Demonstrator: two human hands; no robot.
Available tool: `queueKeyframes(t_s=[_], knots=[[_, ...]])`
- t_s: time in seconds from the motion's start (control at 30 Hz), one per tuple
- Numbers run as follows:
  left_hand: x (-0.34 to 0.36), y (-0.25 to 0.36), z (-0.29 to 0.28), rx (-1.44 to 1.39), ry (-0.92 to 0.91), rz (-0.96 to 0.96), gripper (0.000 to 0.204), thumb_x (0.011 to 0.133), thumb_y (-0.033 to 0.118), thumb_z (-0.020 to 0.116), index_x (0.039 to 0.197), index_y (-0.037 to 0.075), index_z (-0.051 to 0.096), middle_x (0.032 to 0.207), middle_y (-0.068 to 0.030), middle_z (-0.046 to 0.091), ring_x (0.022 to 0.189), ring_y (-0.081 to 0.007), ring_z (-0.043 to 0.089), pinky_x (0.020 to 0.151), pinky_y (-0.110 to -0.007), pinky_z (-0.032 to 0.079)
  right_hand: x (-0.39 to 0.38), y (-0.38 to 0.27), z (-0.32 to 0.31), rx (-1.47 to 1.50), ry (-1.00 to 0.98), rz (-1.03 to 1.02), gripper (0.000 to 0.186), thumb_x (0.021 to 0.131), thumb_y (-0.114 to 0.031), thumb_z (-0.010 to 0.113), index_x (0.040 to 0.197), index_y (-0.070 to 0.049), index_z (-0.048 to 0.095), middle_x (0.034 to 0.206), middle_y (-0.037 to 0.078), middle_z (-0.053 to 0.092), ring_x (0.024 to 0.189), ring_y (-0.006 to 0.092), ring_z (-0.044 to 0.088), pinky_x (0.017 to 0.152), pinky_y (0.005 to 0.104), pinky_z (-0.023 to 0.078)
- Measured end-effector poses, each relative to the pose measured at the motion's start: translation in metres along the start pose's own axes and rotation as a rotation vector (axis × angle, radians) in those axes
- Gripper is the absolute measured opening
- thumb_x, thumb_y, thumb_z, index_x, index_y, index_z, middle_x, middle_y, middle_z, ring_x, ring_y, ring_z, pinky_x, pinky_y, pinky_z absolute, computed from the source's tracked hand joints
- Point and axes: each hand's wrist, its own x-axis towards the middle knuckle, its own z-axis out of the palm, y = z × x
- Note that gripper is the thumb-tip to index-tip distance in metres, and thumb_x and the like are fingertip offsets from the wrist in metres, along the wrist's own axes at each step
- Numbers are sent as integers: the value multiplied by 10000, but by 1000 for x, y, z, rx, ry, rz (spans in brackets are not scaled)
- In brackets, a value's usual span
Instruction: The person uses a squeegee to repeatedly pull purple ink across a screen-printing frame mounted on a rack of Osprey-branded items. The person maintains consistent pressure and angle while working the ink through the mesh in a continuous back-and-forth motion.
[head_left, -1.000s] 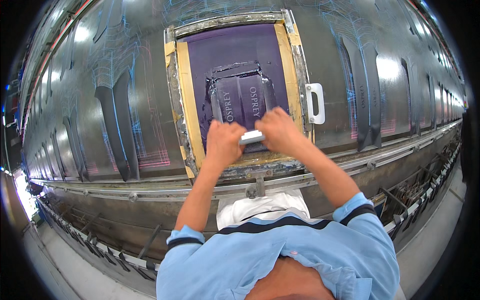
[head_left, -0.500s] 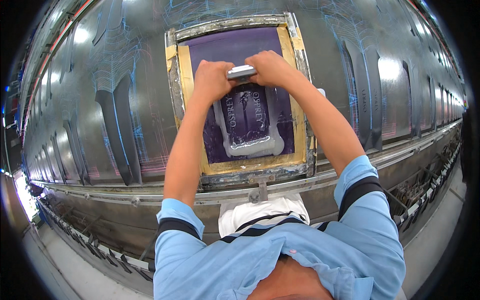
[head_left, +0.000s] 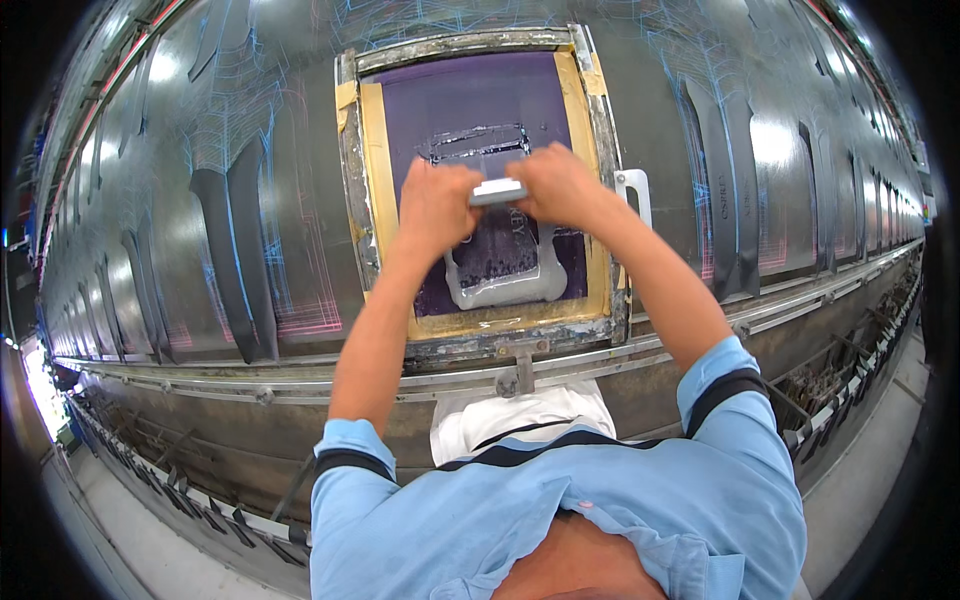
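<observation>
Both my hands grip a grey-and-white squeegee [head_left: 497,192], held crosswise over a screen printing frame. My left hand [head_left: 438,207] is closed round its left end, and my right hand [head_left: 558,187] round its right end. Under them lies the purple mesh [head_left: 465,82], bordered with yellowish tape [head_left: 374,140] inside a worn, paint-flecked frame [head_left: 348,170]. Greyish ink [head_left: 515,290] pools in a U shape on the near part of the mesh. A glossy ink line crosses the mesh beyond the squeegee. My hands and the squeegee hide part of the printed design.
Dark flat cut pieces [head_left: 237,250] lie on the long black table [head_left: 310,200] on both sides. A white handle [head_left: 638,195] stands at the frame's right side. A metal rail [head_left: 450,385] runs along the near edge, with a clamp [head_left: 517,370] in front of the frame.
Both hands have drawn the squeegee toward me across the mesh. A glossy ink line now shows beyond it, and the white handle at the right is more exposed.
</observation>
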Motion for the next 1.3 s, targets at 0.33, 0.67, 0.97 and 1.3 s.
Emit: queueKeyframes(t_s=[0.33, 0.67, 0.97, 1.3], knots=[[73, -48, -5, -58, -35, -117, 248, 707, 239, 856, 877, 102, 739, 841, -115, 722, 822, -342, 681, 809, -440, 453, 75, 35, -30, 76, -93, 180, 257, 781, -220, 801, 987, -89, 724, 963, 176, 747, 955, 390, 714, 844, 488, 569], [-12, 7, 19, -128, 62, -2, 114, 707, 123, 772, 801, 154, 715, 769, -82, 715, 771, -300, 673, 762, -440, 428, -11, -1, 25, 103, 23, 46, 200, 720, -108, 774, 886, -94, 662, 832, 175, 710, 854, 408, 690, 802, 513, 544], [-117, 63, 23, -38, 117, -63, 380, 671, 97, 828, 1039, 116, 737, 1022, -45, 683, 969, -280, 631, 841, -413, 460, -77, -27, 8, 129, 558, 95, 470, 842, -461, 783, 1089, -65, 730, 1106, 162, 727, 1063, 357, 658, 919, 473, 498], [-184, 112, 41, -128, 76, -13, 491, 609, -18, 803, 1078, 95, 705, 1070, -72, 695, 1002, -301, 655, 831, -425, 515, -98, 85, 45, 270, 708, 859, 367, 969, -430, 624, 1052, -79, 692, 994, 254, 727, 979, 497, 675, 838, 553, 529]])
